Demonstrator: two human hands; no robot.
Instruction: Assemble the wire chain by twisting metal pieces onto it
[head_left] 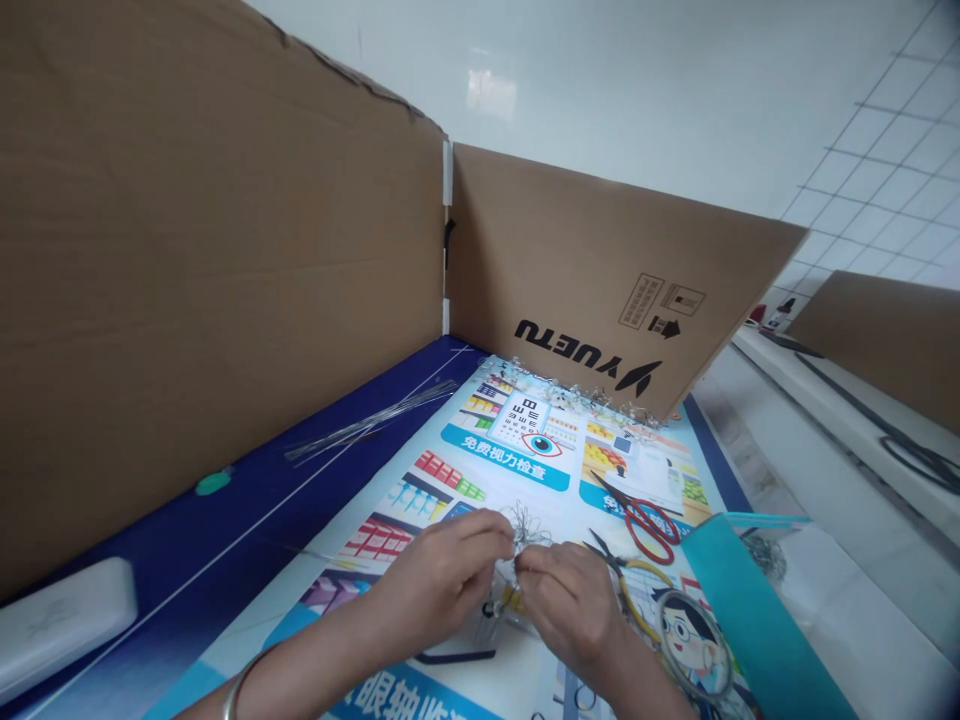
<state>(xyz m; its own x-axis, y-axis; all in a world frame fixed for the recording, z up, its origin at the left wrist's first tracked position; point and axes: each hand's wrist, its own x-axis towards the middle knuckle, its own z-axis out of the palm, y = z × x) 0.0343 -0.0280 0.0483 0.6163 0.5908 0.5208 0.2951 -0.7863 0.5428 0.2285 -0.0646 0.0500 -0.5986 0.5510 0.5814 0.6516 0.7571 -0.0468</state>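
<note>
My left hand (pixel 455 573) and my right hand (pixel 568 597) meet close together over the printed poster sheet (pixel 420 480). Both are closed, fingertips pinched on a small bunch of looped silvery wire (pixel 529 527) that fans out above them. Just right of my right hand lie pliers with yellow handles (pixel 641 590). Farther off are scissors with red handles (pixel 649 527), blades pointing away to the left. A round roll of clear or silvery material (pixel 694 640) rests beside my right wrist. Beneath my hands sits a small clear item, partly hidden.
Cardboard panels (pixel 225 250) stand along the left and back (pixel 540 260). Straight wires (pixel 375 420) lie on the blue surface near a green blob (pixel 214 482) and a white case (pixel 67 625). Wire pieces (pixel 600 405) line the back panel's foot. A teal-edged pouch (pixel 757 620) lies right.
</note>
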